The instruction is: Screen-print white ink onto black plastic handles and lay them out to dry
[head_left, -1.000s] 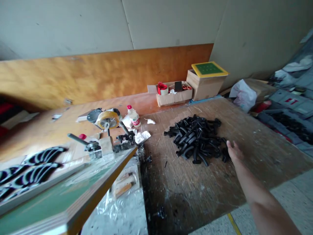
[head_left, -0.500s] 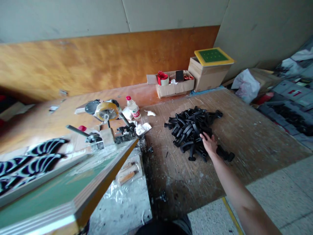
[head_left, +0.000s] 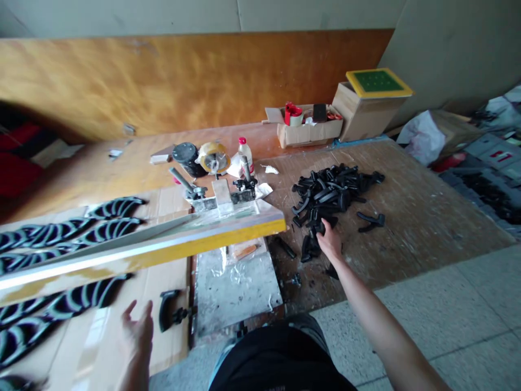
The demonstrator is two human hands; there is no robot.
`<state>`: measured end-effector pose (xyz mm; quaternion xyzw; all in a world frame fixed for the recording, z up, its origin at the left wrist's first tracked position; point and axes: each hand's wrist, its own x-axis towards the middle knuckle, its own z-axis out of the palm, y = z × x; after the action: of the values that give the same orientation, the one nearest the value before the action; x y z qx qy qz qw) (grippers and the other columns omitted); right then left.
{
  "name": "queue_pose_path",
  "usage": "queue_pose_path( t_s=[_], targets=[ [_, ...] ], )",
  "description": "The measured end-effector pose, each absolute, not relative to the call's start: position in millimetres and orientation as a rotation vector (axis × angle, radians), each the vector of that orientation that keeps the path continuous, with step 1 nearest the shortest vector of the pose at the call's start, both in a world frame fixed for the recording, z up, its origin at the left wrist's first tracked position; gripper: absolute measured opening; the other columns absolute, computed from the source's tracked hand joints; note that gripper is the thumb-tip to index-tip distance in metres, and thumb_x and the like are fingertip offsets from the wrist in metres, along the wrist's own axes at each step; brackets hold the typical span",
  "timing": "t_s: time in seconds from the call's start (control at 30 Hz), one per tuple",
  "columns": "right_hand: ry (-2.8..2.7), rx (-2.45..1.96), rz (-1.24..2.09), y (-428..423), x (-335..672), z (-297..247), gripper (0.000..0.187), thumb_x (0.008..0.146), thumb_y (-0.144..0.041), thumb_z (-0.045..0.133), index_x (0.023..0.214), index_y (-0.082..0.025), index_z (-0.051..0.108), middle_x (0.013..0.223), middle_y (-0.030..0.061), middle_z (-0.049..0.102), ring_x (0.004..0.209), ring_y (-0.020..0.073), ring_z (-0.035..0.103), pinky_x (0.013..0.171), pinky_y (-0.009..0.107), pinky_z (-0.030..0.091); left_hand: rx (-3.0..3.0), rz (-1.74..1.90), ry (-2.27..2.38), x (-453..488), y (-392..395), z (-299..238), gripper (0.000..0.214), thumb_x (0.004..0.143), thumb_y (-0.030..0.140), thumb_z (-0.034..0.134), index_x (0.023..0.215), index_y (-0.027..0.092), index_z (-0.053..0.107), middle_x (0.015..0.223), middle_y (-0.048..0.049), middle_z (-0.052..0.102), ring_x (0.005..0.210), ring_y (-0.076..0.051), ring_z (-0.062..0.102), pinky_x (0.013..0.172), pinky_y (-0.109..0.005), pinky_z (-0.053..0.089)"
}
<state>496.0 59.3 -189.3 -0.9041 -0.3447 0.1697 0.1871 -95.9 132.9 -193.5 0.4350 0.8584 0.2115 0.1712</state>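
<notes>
My right hand [head_left: 329, 241] is closed around black curved plastic handles at the front edge of a loose heap of black plastic handles [head_left: 325, 190]. How many pieces it grips is hidden. My left hand [head_left: 139, 328], slightly blurred, hovers with fingers apart over the cardboard on the left, holding nothing. Just right of it lies a single black handle [head_left: 166, 310]. Rows of the same curved handles [head_left: 81, 296] lie on the cardboard. Between the hands, a screen-printing frame [head_left: 228, 233] with a yellow edge is hinged in clamps [head_left: 195, 191] above a grey base plate [head_left: 236, 288].
A tape roll [head_left: 215, 157], a dark tin [head_left: 188, 157] and a red-capped bottle [head_left: 245, 149] stand behind the frame. Cardboard boxes [head_left: 311, 133] line the back wall. One stray handle [head_left: 371, 221] lies right of the heap. Grey crates [head_left: 480, 193] stand at far right.
My view has swung left and my left hand has come into sight. My right hand has drawn handles from the heap towards the front left. The frame appears at a lower angle.
</notes>
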Motion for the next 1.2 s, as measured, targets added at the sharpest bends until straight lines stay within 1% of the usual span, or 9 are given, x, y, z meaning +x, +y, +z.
queue_pose_path(
  t_s=[0.07, 0.2, 0.33, 0.53, 0.67, 0.8, 0.97, 1.07, 1.2],
  targets=[
    [-0.925, -2.652, 0.464, 57, 502, -173, 0.059, 0.082, -0.023, 0.05, 0.14, -0.027, 0.047, 0.102, 0.0108, 0.07, 0.093, 0.0278, 0.066, 0.085, 0.043, 0.049, 1.077, 0.547, 2.475, -101, 132, -193, 0.074, 0.072, 0.069, 0.052, 0.13, 0.023, 0.053, 0.117, -0.0154, 0.059, 0.095, -0.04, 0.063, 0.085, -0.061, 0.046],
    [-1.008, -2.39, 0.346, 56, 501, -142, 0.059, 0.078, -0.023, 0.056, 0.137, -0.023, 0.049, 0.111, 0.011, 0.067, 0.101, 0.0266, 0.064, 0.091, 0.041, 0.048, 1.045, 0.66, 2.414, -101, 131, -188, 0.069, 0.074, 0.063, 0.056, 0.131, 0.025, 0.053, 0.126, -0.0145, 0.056, 0.107, -0.037, 0.06, 0.092, -0.056, 0.044],
    [-0.94, -1.847, 0.693, 73, 456, -122, 0.071, 0.069, -0.037, 0.07, 0.134, -0.023, 0.046, 0.098, 0.0056, 0.067, 0.085, 0.0228, 0.065, 0.079, 0.038, 0.053, 1.069, 0.916, 2.255, -82, 140, -175, 0.065, 0.076, 0.057, 0.057, 0.131, 0.023, 0.052, 0.127, -0.0138, 0.057, 0.116, -0.032, 0.056, 0.091, -0.049, 0.047],
    [-0.858, -1.559, 0.823, 126, 347, -132, 0.059, 0.058, -0.049, 0.079, 0.101, -0.022, 0.049, 0.08, -0.0027, 0.059, 0.074, 0.0176, 0.06, 0.073, 0.033, 0.05, 1.213, 1.153, 1.909, -34, 160, -151, 0.055, 0.081, 0.051, 0.056, 0.127, 0.021, 0.054, 0.134, -0.0137, 0.055, 0.127, -0.028, 0.05, 0.1, -0.042, 0.044],
    [-0.987, -1.743, 0.733, 146, 297, -154, 0.05, 0.066, -0.055, 0.073, 0.095, -0.02, 0.051, 0.082, 0.0008, 0.059, 0.075, 0.0185, 0.058, 0.075, 0.034, 0.048, 1.283, 1.16, 1.807, -12, 165, -145, 0.047, 0.085, 0.048, 0.055, 0.124, 0.021, 0.054, 0.135, -0.0119, 0.056, 0.127, -0.026, 0.051, 0.102, -0.04, 0.043],
    [-1.229, -1.911, 0.49, 144, 276, -165, 0.042, 0.075, -0.056, 0.067, 0.09, -0.018, 0.055, 0.09, 0.0087, 0.062, 0.091, 0.0248, 0.056, 0.086, 0.04, 0.045, 1.276, 1.156, 1.785, -4, 162, -140, 0.042, 0.086, 0.044, 0.056, 0.12, 0.02, 0.057, 0.133, -0.0121, 0.058, 0.126, -0.026, 0.052, 0.101, -0.039, 0.044],
    [-1.555, -1.825, 0.276, 142, 275, -153, 0.043, 0.09, -0.047, 0.054, 0.119, -0.015, 0.057, 0.131, 0.017, 0.054, 0.125, 0.0283, 0.045, 0.106, 0.046, 0.034, 1.241, 1.268, 1.733, 1, 170, -111, 0.04, 0.082, 0.042, 0.062, 0.115, 0.018, 0.061, 0.128, -0.012, 0.061, 0.12, -0.025, 0.056, 0.097, -0.038, 0.047],
    [-1.965, -1.591, 0.454, 147, 274, -139, 0.044, 0.093, -0.039, 0.051, 0.135, -0.024, 0.05, 0.15, 0.007, 0.041, 0.139, 0.0241, 0.033, 0.114, 0.045, 0.026, 1.268, 1.415, 1.58, 15, 188, -74, 0.037, 0.083, 0.044, 0.061, 0.109, 0.018, 0.063, 0.111, -0.0086, 0.066, 0.102, -0.02, 0.063, 0.087, -0.035, 0.052],
    [-2.296, -1.558, 0.596, 155, 270, -136, 0.051, 0.089, -0.043, 0.059, 0.138, -0.031, 0.049, 0.149, 0.0002, 0.043, 0.141, 0.0266, 0.032, 0.117, 0.05, 0.017, 1.242, 1.482, 1.276, 45, 209, -23, 0.039, 0.092, 0.049, 0.042, 0.095, 0.016, 0.064, 0.071, -0.0011, 0.06, 0.066, -0.012, 0.059, 0.068, -0.027, 0.053]
  ],
)
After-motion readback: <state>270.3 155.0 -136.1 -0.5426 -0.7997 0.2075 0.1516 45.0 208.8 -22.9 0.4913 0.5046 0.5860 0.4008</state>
